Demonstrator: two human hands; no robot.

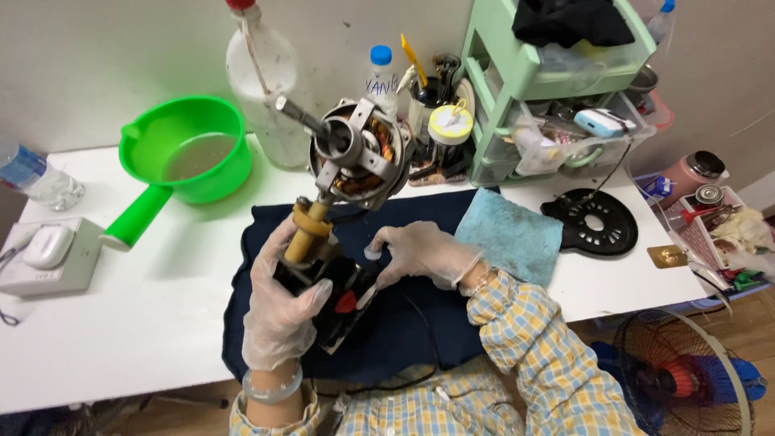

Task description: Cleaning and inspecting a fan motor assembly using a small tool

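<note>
A bare fan motor (359, 153) with copper windings, a metal frame and a protruding shaft is held tilted above a dark blue cloth (404, 323). My left hand (278, 311), in a clear glove, grips the motor's black base and yellowish neck from below. My right hand (420, 252), also gloved, touches the black base beside a red part (347, 302). A black cord runs from the base toward me.
A green scoop (190, 153) with cloudy water stands back left, beside a large plastic bottle (266, 81). A blue rag (513, 234) and a black round fan plate (595, 224) lie right. Green drawers (557, 89) stand behind. A caged fan (686, 379) sits lower right.
</note>
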